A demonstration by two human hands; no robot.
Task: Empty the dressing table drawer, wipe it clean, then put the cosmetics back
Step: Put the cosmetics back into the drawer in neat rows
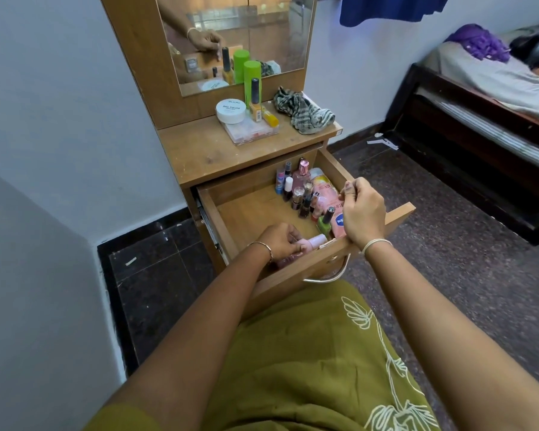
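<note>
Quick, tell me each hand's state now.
Left hand: grips a pink bottle.
Right hand: fingers curled over a pink pouch; hold cannot be told.

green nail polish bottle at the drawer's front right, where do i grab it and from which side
Pinch the dark cap from above. The green nail polish bottle stands nearly upright, cap sticking up free, while its body is hemmed in by the pink tube and the drawer front, so a side grip looks blocked.

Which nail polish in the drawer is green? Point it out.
The green bottle with the dark cap, front right in the drawer, beside the pink tube; the others are dark or pink.
</note>
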